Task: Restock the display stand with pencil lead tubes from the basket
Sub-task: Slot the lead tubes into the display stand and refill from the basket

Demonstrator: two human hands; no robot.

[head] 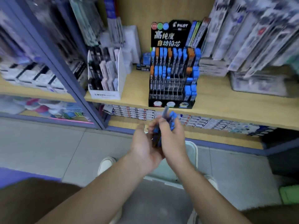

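Logged as part-done: display stand [174, 75] filled along rear rows and right-hand column, most front slots vacant; pencil lead tubes [172, 118] clutched below stand's front edge in curled fingers of left hand [144, 147] and right hand [174, 138], above basket [193, 151].

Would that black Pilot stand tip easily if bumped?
Probably not easily: the display stand has a broad stepped base. Yet its tall header card and tubes crowding the upper rows may leave it somewhat top-heavy.

Basket [192, 151] mostly hidden beneath the forearms [202, 183]; held tubes [172, 116] motion-blurred, count untellable; right-edge packs [267, 38] smeared, cropped.
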